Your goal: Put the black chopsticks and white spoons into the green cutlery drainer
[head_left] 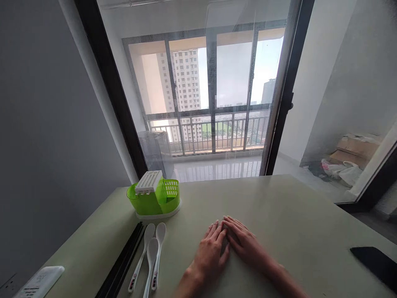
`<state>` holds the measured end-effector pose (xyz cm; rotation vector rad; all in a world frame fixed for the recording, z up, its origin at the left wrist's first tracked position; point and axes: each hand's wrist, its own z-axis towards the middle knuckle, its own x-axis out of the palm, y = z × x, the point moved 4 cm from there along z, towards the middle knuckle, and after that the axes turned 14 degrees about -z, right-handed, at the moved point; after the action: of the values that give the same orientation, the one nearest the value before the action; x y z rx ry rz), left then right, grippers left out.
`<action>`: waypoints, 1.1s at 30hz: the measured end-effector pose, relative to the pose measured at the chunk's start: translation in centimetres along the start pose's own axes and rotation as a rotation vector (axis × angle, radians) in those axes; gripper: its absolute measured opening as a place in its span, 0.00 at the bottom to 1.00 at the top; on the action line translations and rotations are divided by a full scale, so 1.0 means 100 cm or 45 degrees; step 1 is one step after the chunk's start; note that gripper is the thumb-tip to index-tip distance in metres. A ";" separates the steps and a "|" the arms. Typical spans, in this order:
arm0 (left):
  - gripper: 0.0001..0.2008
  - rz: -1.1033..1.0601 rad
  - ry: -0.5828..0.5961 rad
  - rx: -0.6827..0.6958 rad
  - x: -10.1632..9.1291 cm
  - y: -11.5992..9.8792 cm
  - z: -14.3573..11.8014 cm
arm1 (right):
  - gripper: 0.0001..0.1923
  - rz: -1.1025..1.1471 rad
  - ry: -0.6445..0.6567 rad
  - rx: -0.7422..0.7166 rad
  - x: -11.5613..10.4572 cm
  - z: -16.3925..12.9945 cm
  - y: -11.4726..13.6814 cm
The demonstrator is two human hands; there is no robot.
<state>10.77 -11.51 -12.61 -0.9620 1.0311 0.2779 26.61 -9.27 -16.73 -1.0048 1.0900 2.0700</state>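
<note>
Both of my hands lie flat on the pale green table (310, 231), their fingertips meeting. My left hand (212, 246) has its fingers stretched forward and holds nothing. Angled in from the right, my right hand (240, 236) also rests with straight fingers and nothing in it. To the left of my left hand are three white spoons (152, 250), bowls pointing away from me. Beside them lie several black chopsticks (124, 256). Behind these stands a green utensil holder (145, 203) with a white slotted top and a white base.
At the left front edge sits a white power strip (41, 281). A black flat object (374, 263), partly cut off, is at the right. Beyond the table is a dark-framed glass door (217, 91); cardboard and bags (350, 165) lie on the floor at the right.
</note>
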 end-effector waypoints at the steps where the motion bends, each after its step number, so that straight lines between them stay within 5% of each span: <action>1: 0.28 0.000 0.002 -0.003 0.000 0.000 0.000 | 0.25 0.002 -0.002 -0.002 -0.001 0.000 0.000; 33: 0.29 -0.033 -0.017 0.012 0.002 0.003 0.001 | 0.25 -0.021 0.035 0.013 0.000 0.000 0.000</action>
<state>10.72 -11.35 -12.88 -0.9632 1.0061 0.2575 26.61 -9.30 -16.68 -1.0371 1.1018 2.0407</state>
